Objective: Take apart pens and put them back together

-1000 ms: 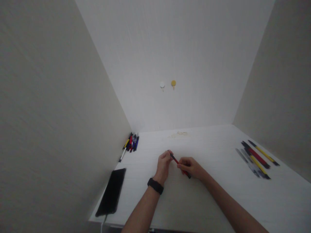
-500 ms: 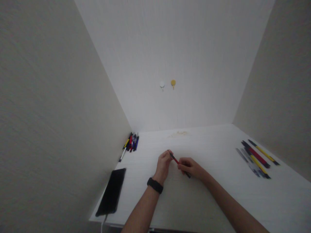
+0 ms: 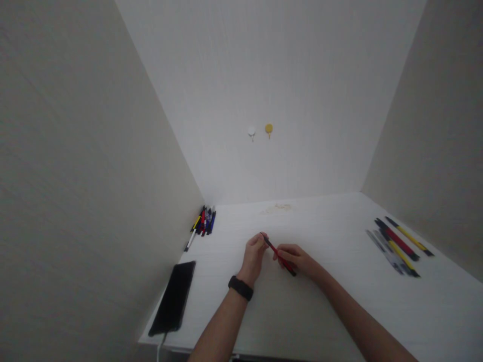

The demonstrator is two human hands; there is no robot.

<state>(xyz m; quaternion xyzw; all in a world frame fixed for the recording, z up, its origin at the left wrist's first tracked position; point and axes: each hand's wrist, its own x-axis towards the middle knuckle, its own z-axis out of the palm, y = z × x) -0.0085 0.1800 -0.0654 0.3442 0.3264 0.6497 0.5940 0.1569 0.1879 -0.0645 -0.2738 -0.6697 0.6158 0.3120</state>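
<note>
A slim red pen (image 3: 273,249) with black ends slants between my two hands above the white desk. My left hand (image 3: 256,251), with a black band on its wrist, is closed on the pen's upper black end. On the lower right, my right hand (image 3: 295,257) pinches the red barrel between thumb and fingers. The pen's lower black end sticks out below the right thumb. What lies inside the left fingers is partly hidden.
At the back left lies a pile of pens (image 3: 204,220) against the side wall. A black phone (image 3: 173,297) with a white cable rests at the front left edge. More pens (image 3: 400,241) lie in a row on the right. Two hooks (image 3: 268,128) hang on the back wall.
My right fingers have shifted slightly on the pen, and more of its red lower barrel shows now. My left hand has hardly moved.
</note>
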